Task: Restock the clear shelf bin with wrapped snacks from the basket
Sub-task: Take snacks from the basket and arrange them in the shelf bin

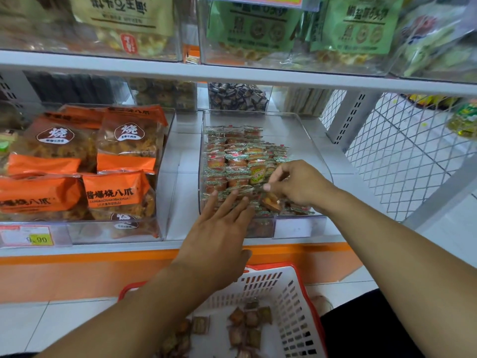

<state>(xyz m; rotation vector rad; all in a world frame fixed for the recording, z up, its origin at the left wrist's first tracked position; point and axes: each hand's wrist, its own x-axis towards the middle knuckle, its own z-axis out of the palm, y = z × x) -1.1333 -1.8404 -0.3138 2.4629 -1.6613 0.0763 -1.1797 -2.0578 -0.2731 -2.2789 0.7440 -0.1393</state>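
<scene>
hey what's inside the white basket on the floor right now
The white basket holds a scatter of small wrapped snacks, brownish in clear wrappers, lying loose on its bottom. The left forearm covers the basket's left part, so anything lying there cannot be seen.

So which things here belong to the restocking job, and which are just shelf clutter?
Job:
clear bin
wrapped snacks in it
basket with loose snacks
left hand, flat on the snacks
right hand, pinching a snack

Bystanders:
orange bags
green bags
dark candies
price tag
</scene>
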